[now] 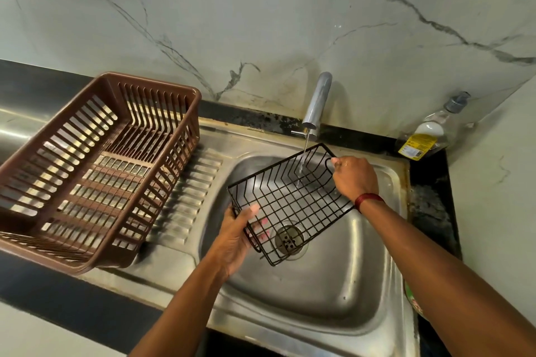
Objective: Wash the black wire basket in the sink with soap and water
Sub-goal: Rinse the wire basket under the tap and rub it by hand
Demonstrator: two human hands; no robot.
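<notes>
I have the black wire basket (285,200) held over the steel sink (313,293) at centre frame, tilted so its far corner sits under the tap (317,101), whose thin stream (303,159) runs through the wires. My left hand (240,236), lower centre, grips the near short end, thumb curled over the rim and fingers wrapped beneath the mesh. My right hand (352,178) pinches the far rim wire, its fingers curled tight around it. I judge this to be the rinsing stage, and I see no suds on the wires. To do it well I would turn the basket slowly so the stream crosses every row, keep it low in the bowl to limit splashing, and hold the slippery wires firmly at both ends. The soap bottle (429,130) stands at right, near the wall corner, within reach for the next stage. The brown plastic rack (95,165) rests on the drainboard (188,197) at left.
</notes>
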